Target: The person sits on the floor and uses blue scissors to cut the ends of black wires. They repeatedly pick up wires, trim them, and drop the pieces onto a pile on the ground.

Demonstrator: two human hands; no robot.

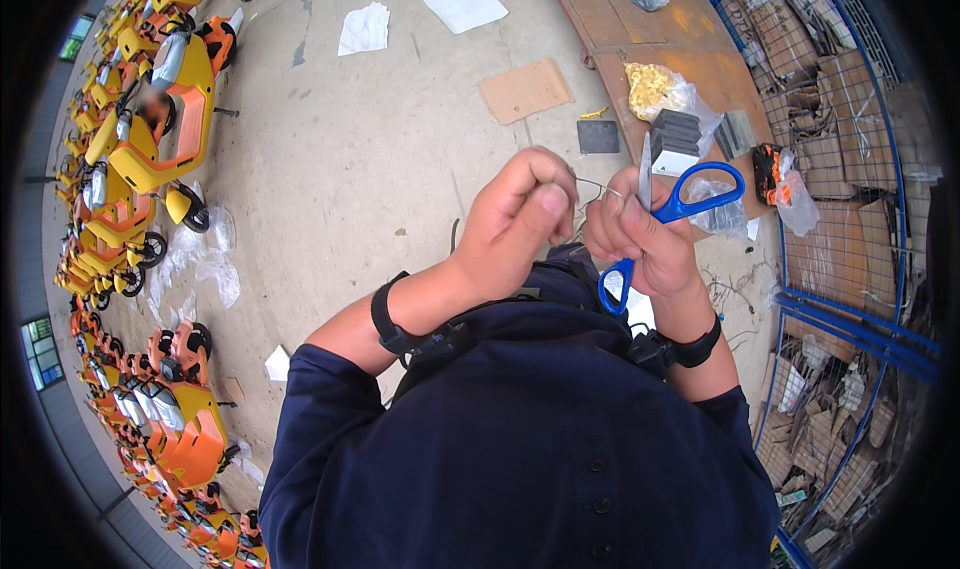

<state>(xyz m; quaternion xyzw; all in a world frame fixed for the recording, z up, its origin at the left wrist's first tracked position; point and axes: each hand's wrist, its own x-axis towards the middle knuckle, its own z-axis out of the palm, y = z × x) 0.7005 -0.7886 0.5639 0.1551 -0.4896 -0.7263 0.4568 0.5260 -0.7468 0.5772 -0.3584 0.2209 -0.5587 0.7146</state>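
Note:
My left hand [521,213] is raised in front of my body, its fingers curled around one end of a thin wire or cord [592,184]. The strand runs across to the fingertips of my right hand [637,231]. A pair of scissors with blue handles [679,198] also sits in my right hand; the blades point up and one handle loop hangs below the palm. Whether the blades are spread is partly hidden by the fingers. Beyond my right hand, a stack of dark blocks [676,132] stands beside a plastic bag of small yellow parts [651,93].
The brown board [622,21] at the upper right bears plastic bags. Flat cardboard [526,91] and white sheets [365,29] lie on the concrete floor. Rows of yellow and orange scooters [169,134] stand at left; a blue mesh cage [847,156] holds cardboard at right.

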